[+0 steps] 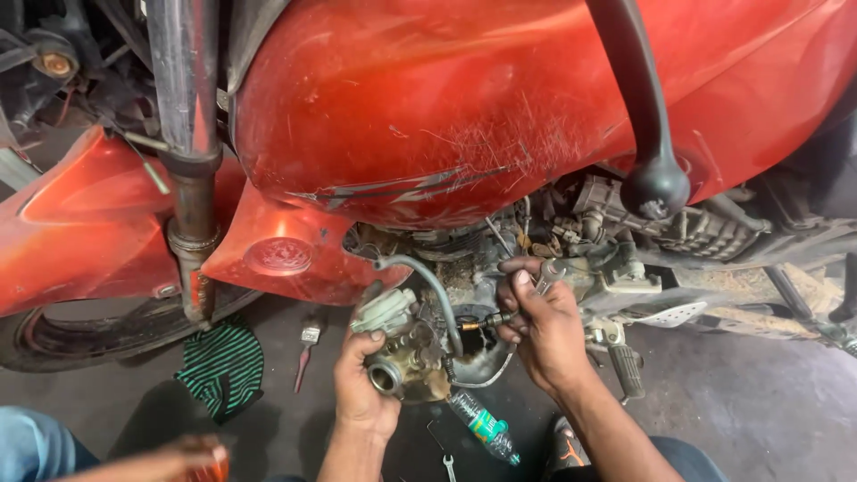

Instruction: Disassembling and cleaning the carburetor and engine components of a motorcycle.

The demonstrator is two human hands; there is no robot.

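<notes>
My left hand (359,386) grips a dirty metal carburettor (400,350) just below the red motorcycle's fuel tank (428,98). A grey hose (433,284) curves up from the carburettor toward the engine. My right hand (540,326) is beside it, fingers closed on a small metal tool (546,275), with a brass-tipped cable end (482,322) at the fingertips. The engine (643,232) sits right behind the hands.
On the floor lie a small plastic bottle (482,427), a spanner (445,453), a small brush (306,348) and a green striped cloth (223,368). The fork tube (189,161) and front tyre (107,335) stand left. Another person's hand (183,460) shows bottom left.
</notes>
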